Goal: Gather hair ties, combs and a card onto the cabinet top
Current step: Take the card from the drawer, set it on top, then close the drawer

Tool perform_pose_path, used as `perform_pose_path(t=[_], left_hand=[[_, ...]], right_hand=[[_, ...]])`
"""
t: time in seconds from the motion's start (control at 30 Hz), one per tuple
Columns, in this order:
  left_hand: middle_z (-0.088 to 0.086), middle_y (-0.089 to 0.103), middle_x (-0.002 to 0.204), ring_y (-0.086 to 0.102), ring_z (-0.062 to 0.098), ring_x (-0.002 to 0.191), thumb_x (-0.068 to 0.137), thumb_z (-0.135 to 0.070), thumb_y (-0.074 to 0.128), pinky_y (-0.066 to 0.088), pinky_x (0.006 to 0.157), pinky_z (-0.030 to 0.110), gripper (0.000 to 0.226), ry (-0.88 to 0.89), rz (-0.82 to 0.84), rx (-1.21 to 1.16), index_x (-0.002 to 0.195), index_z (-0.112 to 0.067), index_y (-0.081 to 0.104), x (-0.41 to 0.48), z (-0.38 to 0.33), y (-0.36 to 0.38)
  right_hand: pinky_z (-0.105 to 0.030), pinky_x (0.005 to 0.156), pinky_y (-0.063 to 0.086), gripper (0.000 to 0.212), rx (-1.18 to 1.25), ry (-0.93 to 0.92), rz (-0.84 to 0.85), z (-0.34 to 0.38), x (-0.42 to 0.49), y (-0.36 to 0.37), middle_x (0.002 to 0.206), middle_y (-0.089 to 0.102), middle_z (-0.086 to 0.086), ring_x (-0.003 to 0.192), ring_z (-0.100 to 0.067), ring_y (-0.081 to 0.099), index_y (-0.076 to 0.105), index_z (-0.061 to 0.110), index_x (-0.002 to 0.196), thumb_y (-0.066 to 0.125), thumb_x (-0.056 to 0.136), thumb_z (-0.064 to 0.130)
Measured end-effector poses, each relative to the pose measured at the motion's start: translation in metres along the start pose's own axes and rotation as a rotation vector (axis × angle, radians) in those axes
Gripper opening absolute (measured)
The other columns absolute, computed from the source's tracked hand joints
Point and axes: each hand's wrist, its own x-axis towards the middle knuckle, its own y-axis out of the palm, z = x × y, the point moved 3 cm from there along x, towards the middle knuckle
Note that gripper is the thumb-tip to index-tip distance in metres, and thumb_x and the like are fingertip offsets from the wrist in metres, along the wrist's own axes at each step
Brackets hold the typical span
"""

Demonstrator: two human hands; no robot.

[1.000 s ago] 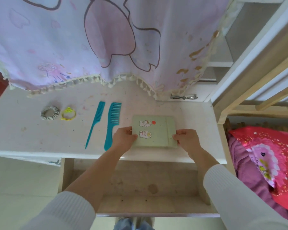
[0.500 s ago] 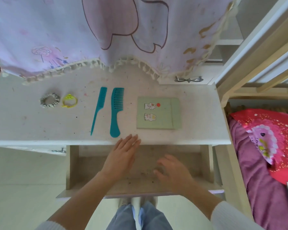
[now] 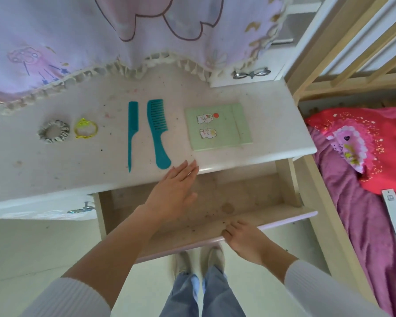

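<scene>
From the head camera, the only view here, all five things lie in a row on the pale worktop (image 3: 272, 115), which is the cabinet top. Furthest left sits a grey striped hair tie (image 3: 53, 131), with a yellow hair tie (image 3: 86, 129) just beside it. Near the middle a thin teal tail comb (image 3: 132, 131) and a wide-toothed teal comb (image 3: 158, 131) lie parallel and apart, handles toward the person. To their right rests a green card (image 3: 218, 126) with cartoon stickers, flat and clear of the front edge.

Below the worktop an open drawer (image 3: 249, 195) looks bare apart from specks of dirt. The left hand (image 3: 173, 193) hovers flat above it, holding nothing, its fingers (image 3: 188, 169) straight and close together, their tips reaching the worktop's front lip near the wide comb's handle. The right hand (image 3: 245, 240) rests on the drawer's front rail, fingers curled over the edge.

The gathering looks complete, so closing the drawer seems the likely remaining move. Should anything need shifting, the hair ties are probably soft and light, easy to pinch anywhere on the ring. The combs look like stiff, smooth plastic, best taken by the handle. The card seems thin and bendable, so I would slide it to the edge or lift a corner.
</scene>
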Motion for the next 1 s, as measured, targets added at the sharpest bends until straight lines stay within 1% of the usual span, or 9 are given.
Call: perform_pose_path(t=[0.23, 0.33, 0.4, 0.43, 0.5, 0.57, 0.63, 0.83, 1.0], left_hand=[[0.004, -0.016, 0.157, -0.023, 0.017, 0.142, 0.084, -0.066, 0.034, -0.01, 0.115, 0.036, 0.084, 0.029, 0.01, -0.059, 0.148, -0.022, 0.003, -0.021, -0.012, 0.007], [0.006, -0.019, 0.155, -0.032, 0.018, 0.138, 0.077, -0.076, 0.031, -0.014, 0.114, 0.041, 0.088, 0.092, 0.139, -0.05, 0.146, -0.026, 0.011, -0.059, -0.03, 0.038], [0.004, -0.006, 0.158, -0.03, 0.021, 0.138, 0.082, -0.065, 0.041, -0.016, 0.113, 0.045, 0.068, 0.12, 0.201, 0.022, 0.139, -0.03, 0.032, -0.082, -0.032, 0.055], [0.003, 0.009, 0.158, -0.024, 0.023, 0.139, 0.085, -0.054, 0.048, -0.014, 0.113, 0.048, 0.051, 0.126, 0.177, 0.043, 0.131, -0.031, 0.045, -0.089, -0.031, 0.056], [0.0, 0.04, 0.148, 0.0, 0.026, 0.14, 0.083, -0.04, 0.061, 0.005, 0.113, 0.054, 0.026, 0.147, 0.103, 0.116, 0.107, -0.032, 0.064, -0.093, -0.027, 0.052], [-0.002, 0.049, 0.142, 0.015, 0.025, 0.141, 0.077, -0.037, 0.069, 0.016, 0.115, 0.052, 0.016, 0.154, 0.034, 0.174, 0.092, -0.031, 0.067, -0.091, -0.024, 0.046], [0.0, 0.047, 0.143, 0.016, 0.026, 0.142, 0.077, -0.035, 0.07, 0.011, 0.115, 0.048, 0.014, 0.134, -0.041, 0.182, 0.088, -0.028, 0.066, -0.087, -0.014, 0.039], [0.008, 0.044, 0.145, 0.019, 0.03, 0.14, 0.073, -0.038, 0.074, 0.015, 0.116, 0.047, 0.026, 0.065, -0.098, 0.287, 0.091, -0.025, 0.061, -0.069, 0.003, 0.023], [0.013, 0.039, 0.148, 0.031, 0.034, 0.137, 0.067, -0.033, 0.08, 0.024, 0.111, 0.05, 0.07, -0.134, -0.226, 0.243, 0.129, -0.016, 0.05, -0.045, 0.018, 0.005]], right_hand=[[-0.021, 0.054, 0.049, 0.026, 0.053, 0.015, -0.153, -0.004, -0.011, -0.007, 0.068, 0.065, 0.003, 0.06, -0.015, 0.06, 0.067, 0.017, 0.071, 0.08, 0.049, 0.017], [-0.023, 0.056, 0.046, 0.026, 0.081, 0.052, -0.222, -0.007, -0.014, -0.012, 0.069, 0.063, 0.002, 0.061, -0.017, 0.058, 0.065, 0.014, 0.073, 0.076, 0.05, 0.014], [-0.024, 0.056, 0.045, 0.025, 0.086, 0.07, -0.259, -0.007, -0.015, -0.014, 0.069, 0.061, 0.0, 0.061, -0.019, 0.056, 0.063, 0.013, 0.073, 0.075, 0.051, 0.011], [-0.025, 0.057, 0.044, 0.024, 0.083, 0.073, -0.276, -0.007, -0.015, -0.015, 0.069, 0.06, 0.0, 0.061, -0.019, 0.055, 0.062, 0.013, 0.073, 0.075, 0.053, 0.01], [-0.026, 0.058, 0.044, 0.024, 0.081, 0.08, -0.313, -0.006, -0.016, -0.015, 0.069, 0.059, -0.001, 0.061, -0.02, 0.055, 0.062, 0.012, 0.074, 0.075, 0.055, 0.009], [-0.027, 0.058, 0.044, 0.025, 0.081, 0.087, -0.36, -0.008, -0.013, -0.016, 0.07, 0.059, -0.002, 0.062, -0.021, 0.053, 0.062, 0.01, 0.076, 0.075, 0.055, 0.007], [-0.027, 0.061, 0.043, 0.027, 0.073, 0.1, -0.419, -0.011, -0.006, -0.02, 0.073, 0.06, -0.003, 0.065, -0.021, 0.052, 0.063, 0.008, 0.08, 0.076, 0.056, 0.007], [-0.031, 0.061, 0.048, 0.034, 0.041, 0.133, -0.513, -0.028, 0.012, -0.027, 0.078, 0.062, -0.004, 0.068, -0.021, 0.056, 0.064, 0.006, 0.091, 0.078, 0.06, 0.006], [-0.039, 0.078, 0.055, 0.04, 0.04, 0.233, -0.649, -0.05, 0.037, -0.04, 0.099, 0.069, -0.009, 0.089, -0.027, 0.065, 0.064, 0.006, 0.106, 0.078, 0.069, 0.009]])
